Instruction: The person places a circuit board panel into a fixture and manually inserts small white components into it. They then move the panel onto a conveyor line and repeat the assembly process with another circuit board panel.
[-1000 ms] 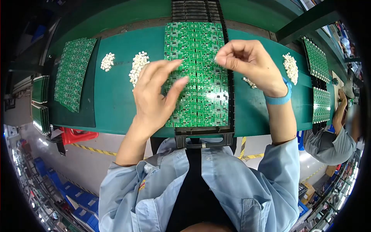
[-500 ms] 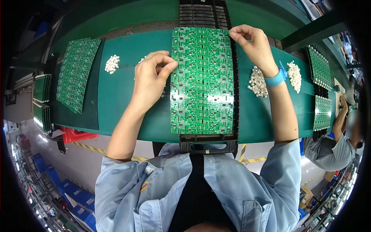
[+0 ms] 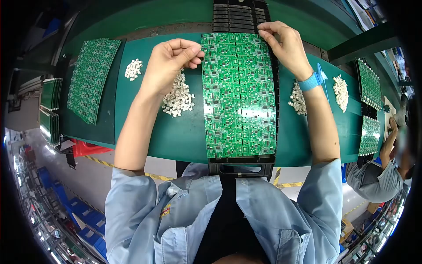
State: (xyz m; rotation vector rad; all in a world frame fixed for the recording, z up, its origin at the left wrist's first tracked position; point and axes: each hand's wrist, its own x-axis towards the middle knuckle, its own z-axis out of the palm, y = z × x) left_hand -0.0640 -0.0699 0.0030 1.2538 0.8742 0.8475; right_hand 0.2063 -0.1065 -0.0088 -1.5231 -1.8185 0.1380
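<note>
Closing its thumb and fingers together, your left hand (image 3: 170, 61) is now hovering just beside the left edge of the green circuit boards (image 3: 239, 99), towards half past ten from their middle. Half a second ago it was lower along that edge, nearer ten; a second ago both hands were spreading over the boards. Your right hand (image 3: 288, 48) is keeping its thumb and forefinger bent together at the top right corner, around one o'clock. Whether either hand is gripping an edge or a small part, you cannot tell from this view.

The boards are lying flat in the centre on a black rack (image 3: 241, 170), whose handle is pointing to six o'clock. At nine o'clock, the inner left pile of white parts (image 3: 178, 99) is showing much more as your left hand is moving up; the outer left pile (image 3: 133, 69) is sitting beyond. Two right piles (image 3: 341, 93) are resting around three o'clock, past the boards.
</note>
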